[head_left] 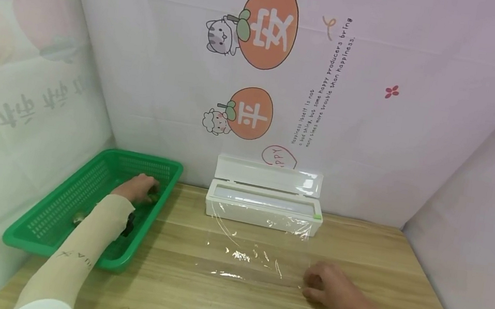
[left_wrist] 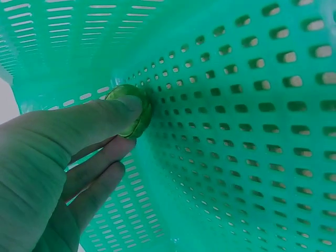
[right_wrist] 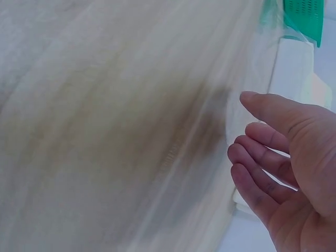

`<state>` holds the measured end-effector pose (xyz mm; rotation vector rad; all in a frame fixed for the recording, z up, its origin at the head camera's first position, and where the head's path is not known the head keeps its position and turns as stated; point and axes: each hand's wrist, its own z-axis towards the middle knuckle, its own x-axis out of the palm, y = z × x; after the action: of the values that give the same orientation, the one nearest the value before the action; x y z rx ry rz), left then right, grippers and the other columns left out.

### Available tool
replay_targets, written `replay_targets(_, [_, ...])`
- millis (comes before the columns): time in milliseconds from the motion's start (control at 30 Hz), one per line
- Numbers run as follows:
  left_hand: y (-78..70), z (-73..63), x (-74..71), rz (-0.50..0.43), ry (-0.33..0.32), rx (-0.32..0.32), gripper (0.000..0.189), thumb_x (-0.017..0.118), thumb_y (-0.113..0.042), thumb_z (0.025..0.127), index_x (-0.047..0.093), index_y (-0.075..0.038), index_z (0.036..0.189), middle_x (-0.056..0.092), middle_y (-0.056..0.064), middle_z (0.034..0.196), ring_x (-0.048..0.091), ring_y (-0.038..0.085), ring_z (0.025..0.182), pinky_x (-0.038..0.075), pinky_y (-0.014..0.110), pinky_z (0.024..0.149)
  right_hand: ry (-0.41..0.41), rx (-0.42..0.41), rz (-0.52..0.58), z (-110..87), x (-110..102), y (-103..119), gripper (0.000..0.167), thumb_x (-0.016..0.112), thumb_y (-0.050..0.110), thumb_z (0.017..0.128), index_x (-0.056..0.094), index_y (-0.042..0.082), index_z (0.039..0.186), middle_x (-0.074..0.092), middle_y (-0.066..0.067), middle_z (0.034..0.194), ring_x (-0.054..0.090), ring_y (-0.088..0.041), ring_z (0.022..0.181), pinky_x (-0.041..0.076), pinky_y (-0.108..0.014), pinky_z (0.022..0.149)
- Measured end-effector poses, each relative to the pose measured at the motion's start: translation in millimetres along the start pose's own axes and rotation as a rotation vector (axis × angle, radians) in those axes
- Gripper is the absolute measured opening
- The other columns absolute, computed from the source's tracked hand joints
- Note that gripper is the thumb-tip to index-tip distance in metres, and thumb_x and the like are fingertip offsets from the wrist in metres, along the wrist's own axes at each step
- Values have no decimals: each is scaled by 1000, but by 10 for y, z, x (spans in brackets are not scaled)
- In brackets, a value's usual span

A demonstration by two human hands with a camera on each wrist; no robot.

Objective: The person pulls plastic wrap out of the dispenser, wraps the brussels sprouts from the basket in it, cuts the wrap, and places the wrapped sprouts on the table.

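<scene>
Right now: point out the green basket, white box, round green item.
Green basket (head_left: 152,219): head view, right wall.
White box (head_left: 263,216): head view, front face.
Round green item (left_wrist: 144,118): left wrist view, exposed right side.

The place was a tabletop booth, perhaps inside a home, though its white drapes (head_left: 417,145) hid the surrounding room. They closed the far, left and right sides, the far one printed with cartoon fruit (head_left: 269,27) and lettering (head_left: 325,81). The wood-grain table (head_left: 172,296) bore kitchenware: a green plastic basket (head_left: 62,208) at left, a cling-film dispenser (head_left: 262,217) at far centre.
</scene>
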<state>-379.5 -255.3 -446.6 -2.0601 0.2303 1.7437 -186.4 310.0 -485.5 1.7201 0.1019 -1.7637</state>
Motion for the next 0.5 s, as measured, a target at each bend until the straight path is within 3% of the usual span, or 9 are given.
replay_targets(233, [-7,-6,4,2,-14,10,35,78,0,92,70,6,125,73,25,119,71,42,112,63,50,91,-12,13,-23,0,-43,-3,26,90,23,81,77,10,99,73,4,91,60,-4,81,55,-25,70])
replay_targets(367, [-12,-36,-32,4,-19,9,33,78,-3,93,71,6,123,73,25,118,71,41,111,63,51,92,-17,-30,-47,8,13,-40,21,90,20,81,75,12,93,66,9,82,53,0,75,49,-21,64])
replay_targets(500, [-7,-103,-126,-6,-35,9,28,78,-5,93,73,4,119,74,22,116,71,39,109,62,51,90,-7,-24,-43,2,40,-55,22,90,19,81,75,11,95,63,9,83,50,1,74,49,-19,62])
